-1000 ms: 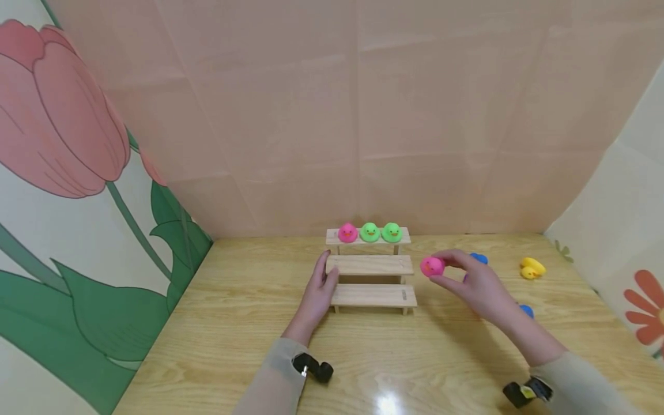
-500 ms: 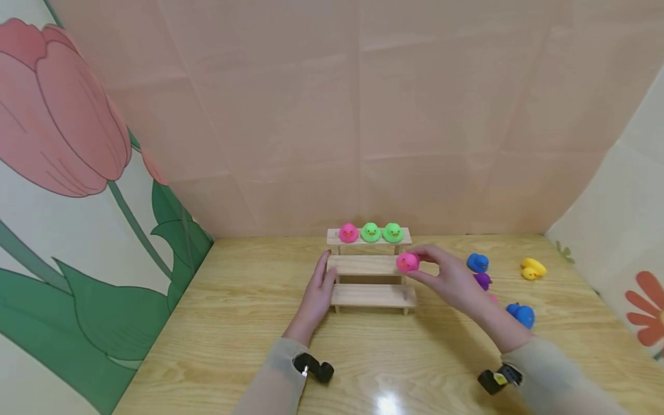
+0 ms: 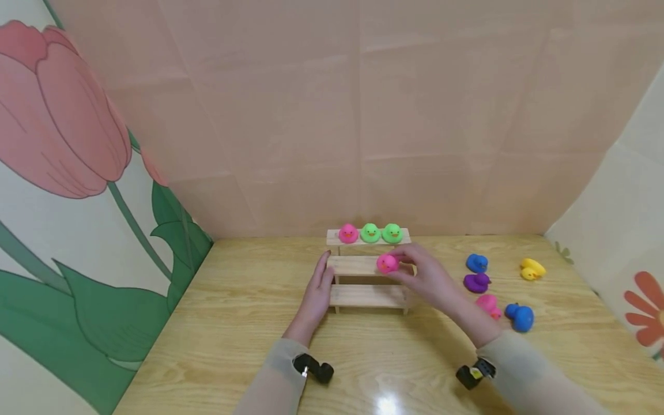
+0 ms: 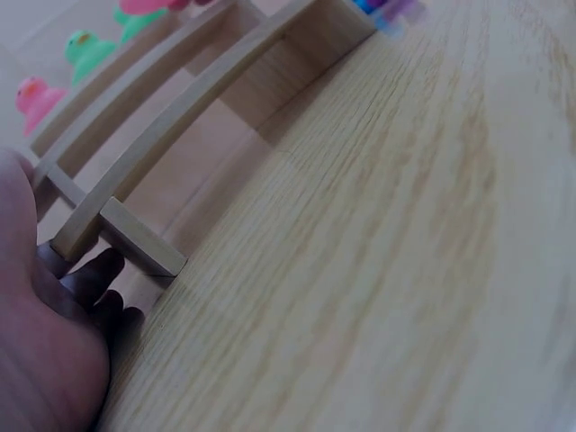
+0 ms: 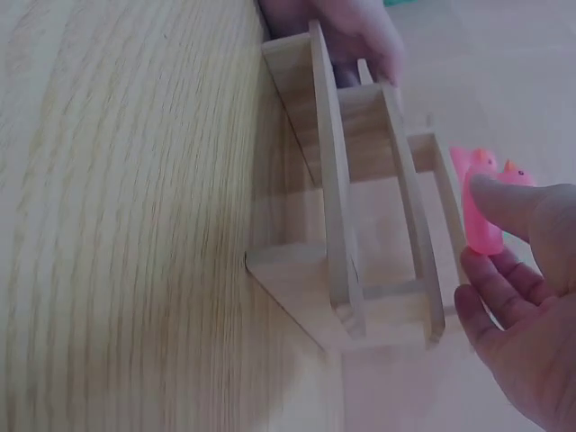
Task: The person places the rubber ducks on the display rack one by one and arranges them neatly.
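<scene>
A three-step wooden display rack (image 3: 355, 265) stands on the table. My left hand (image 3: 315, 291) grips its left end; in the left wrist view some fingers (image 4: 94, 274) reach behind the step ends. My right hand (image 3: 427, 275) pinches a pink rubber duck (image 3: 387, 263) between thumb and fingers, over the right half of the middle step. Whether the duck touches that step is hard to tell. On the top step sit another pink duck (image 3: 348, 233) at the left and two green ducks, one in the middle (image 3: 370, 233) and one at the right (image 3: 392, 233).
Right of the rack lie more rubber ducks: a blue one (image 3: 476, 263), a purple one (image 3: 476, 282), a pink one (image 3: 489, 305), another blue one (image 3: 520, 317) and a yellow one (image 3: 532, 269). A pinkish backdrop (image 3: 358, 144) hangs behind the table.
My right hand has carried the pink duck leftward, from beside the rack to over the middle step. Ducks behind the right arm have come into sight. My left hand keeps its place.
</scene>
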